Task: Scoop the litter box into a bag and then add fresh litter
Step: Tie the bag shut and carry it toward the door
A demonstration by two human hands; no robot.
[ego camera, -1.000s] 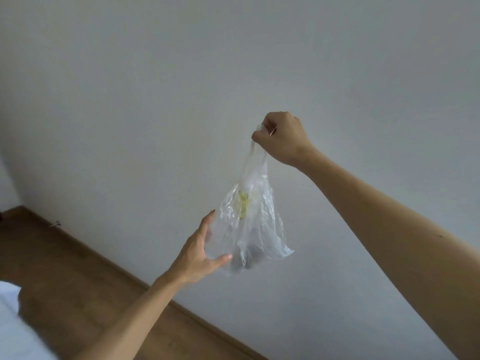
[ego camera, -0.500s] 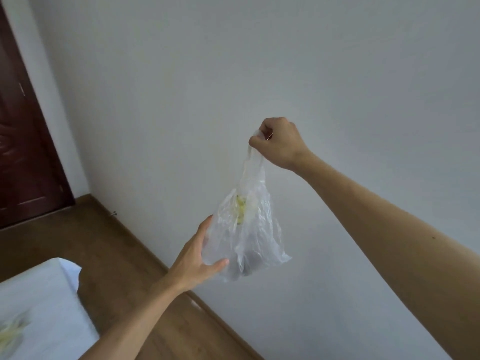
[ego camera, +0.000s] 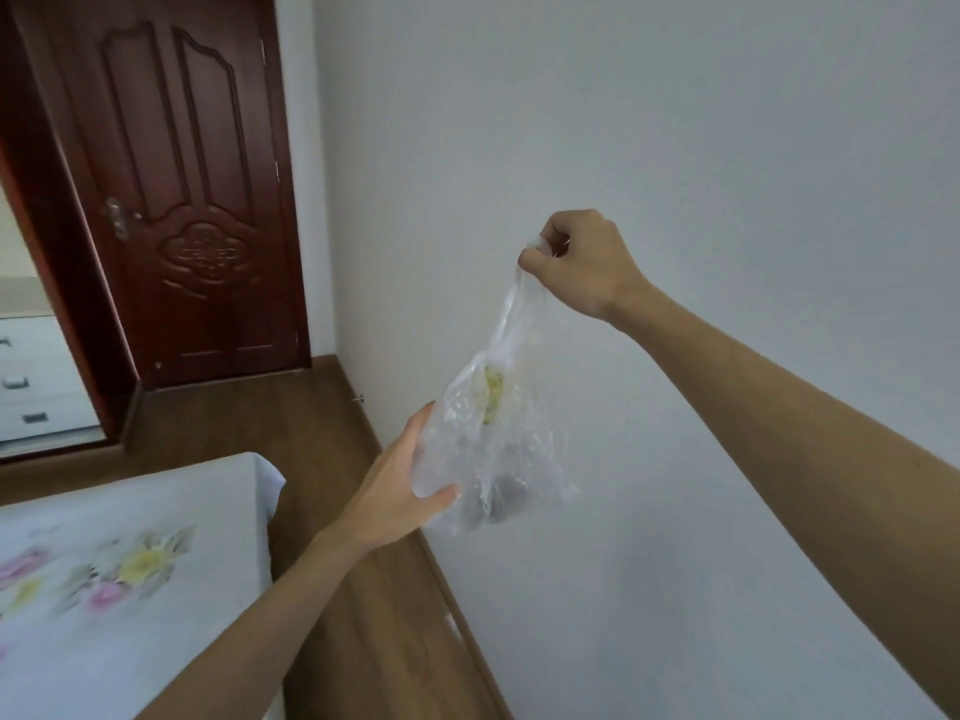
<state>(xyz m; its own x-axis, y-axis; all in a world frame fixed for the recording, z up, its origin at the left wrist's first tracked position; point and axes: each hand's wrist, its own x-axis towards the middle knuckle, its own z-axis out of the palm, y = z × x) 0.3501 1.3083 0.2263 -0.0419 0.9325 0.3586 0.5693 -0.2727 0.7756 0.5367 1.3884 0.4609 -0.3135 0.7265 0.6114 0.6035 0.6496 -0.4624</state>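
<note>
A clear plastic bag (ego camera: 493,439) hangs in front of the white wall, with dark clumps at its bottom and a yellowish patch higher up. My right hand (ego camera: 582,262) grips the gathered neck of the bag from above, fingers curled round it. My left hand (ego camera: 405,485) cups the bag's lower left side, thumb under it and fingers straight along the plastic. No litter box or scoop is in view.
A dark wooden door (ego camera: 171,189) stands closed at the far left, beside a white drawer unit (ego camera: 36,381). A bed with a floral sheet (ego camera: 130,563) fills the lower left. A strip of wooden floor (ego camera: 363,615) runs between bed and white wall (ego camera: 675,122).
The view has swung left, bringing the door, drawers and more of the bed into sight. Both hands keep the same hold on the bag.
</note>
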